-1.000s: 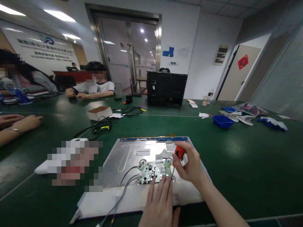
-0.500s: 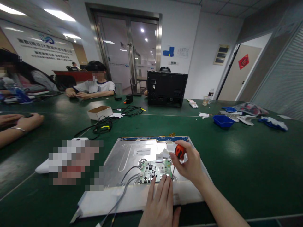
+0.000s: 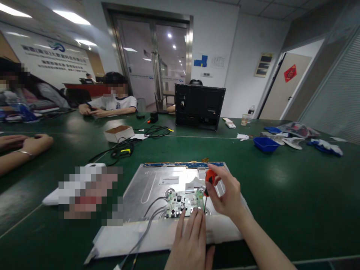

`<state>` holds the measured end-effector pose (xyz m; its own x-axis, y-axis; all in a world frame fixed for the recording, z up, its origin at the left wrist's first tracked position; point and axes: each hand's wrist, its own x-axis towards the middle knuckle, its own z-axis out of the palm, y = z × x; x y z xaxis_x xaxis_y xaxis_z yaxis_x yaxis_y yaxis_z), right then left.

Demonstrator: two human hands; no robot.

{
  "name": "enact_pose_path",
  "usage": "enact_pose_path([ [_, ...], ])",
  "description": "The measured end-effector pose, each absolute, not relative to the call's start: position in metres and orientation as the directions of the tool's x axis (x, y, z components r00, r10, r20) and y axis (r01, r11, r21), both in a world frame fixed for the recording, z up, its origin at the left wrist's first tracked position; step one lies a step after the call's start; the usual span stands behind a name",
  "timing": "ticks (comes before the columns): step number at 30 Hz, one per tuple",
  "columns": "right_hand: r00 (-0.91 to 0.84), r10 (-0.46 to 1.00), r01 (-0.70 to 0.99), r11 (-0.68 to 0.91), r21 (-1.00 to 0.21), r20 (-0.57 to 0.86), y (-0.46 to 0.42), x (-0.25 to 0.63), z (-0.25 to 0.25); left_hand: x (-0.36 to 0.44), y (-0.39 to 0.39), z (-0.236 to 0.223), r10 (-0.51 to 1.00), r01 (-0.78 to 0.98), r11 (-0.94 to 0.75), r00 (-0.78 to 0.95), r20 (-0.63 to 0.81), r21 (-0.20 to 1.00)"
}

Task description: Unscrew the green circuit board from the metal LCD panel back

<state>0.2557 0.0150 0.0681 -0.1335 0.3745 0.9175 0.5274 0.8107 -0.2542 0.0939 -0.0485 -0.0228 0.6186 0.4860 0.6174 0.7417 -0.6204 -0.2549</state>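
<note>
A green circuit board point(image 3: 182, 202) lies on the silver metal back of a display panel point(image 3: 152, 180), with grey and black cables point(image 3: 147, 225) running from its left side. My left hand point(image 3: 190, 238) rests flat, its outstretched fingertips on the board's lower edge. Above the board's right edge, my right hand point(image 3: 226, 191) grips an orange and black screwdriver point(image 3: 210, 177) by the handle. Its thin shaft points down to the lower right corner of the board; the tip is too small to make out. A blue circuit strip point(image 3: 182, 165) runs along the panel's far edge.
A black monitor casing point(image 3: 199, 107) stands upright at the back. Coiled black cables point(image 3: 120, 150) and an open box point(image 3: 119, 134) sit to the left, a blue tray point(image 3: 265, 144) to the right. A co-worker's hands point(image 3: 36, 145) rest at the left; another person sits across the table.
My right hand has shifted its grip on the screwdriver, whose handle now stands more upright and slightly further left. My left hand stays in place. The monitor casing at the back has turned slightly.
</note>
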Motion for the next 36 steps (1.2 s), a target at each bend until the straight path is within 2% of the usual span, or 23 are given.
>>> enact_pose_path([
  [12,-0.123,0.390,0.562,0.785,-0.260,0.912,0.018,0.255,0.060,0.095,-0.049,-0.021,0.491,0.750,-0.620,0.600,0.632,-0.230],
  [19,-0.071,0.337,0.612,0.758,-0.225,0.939,0.019,0.251,0.065,0.092,-0.049,-0.026,0.516,0.740,-0.618,0.636,0.574,-0.265],
  [26,-0.065,0.347,0.630,0.742,-0.231,0.936,0.019,0.250,0.061,0.095,-0.050,-0.022,0.509,0.755,-0.617,0.599,0.618,-0.222],
  [32,-0.127,0.399,0.592,0.765,-0.254,0.908,0.021,0.253,0.056,0.094,-0.049,-0.024,0.498,0.743,-0.620,0.620,0.606,-0.251],
  [36,-0.193,0.437,0.492,0.818,-0.299,0.878,0.019,0.255,0.059,0.094,-0.048,-0.025,0.494,0.748,-0.616,0.611,0.619,-0.247],
])
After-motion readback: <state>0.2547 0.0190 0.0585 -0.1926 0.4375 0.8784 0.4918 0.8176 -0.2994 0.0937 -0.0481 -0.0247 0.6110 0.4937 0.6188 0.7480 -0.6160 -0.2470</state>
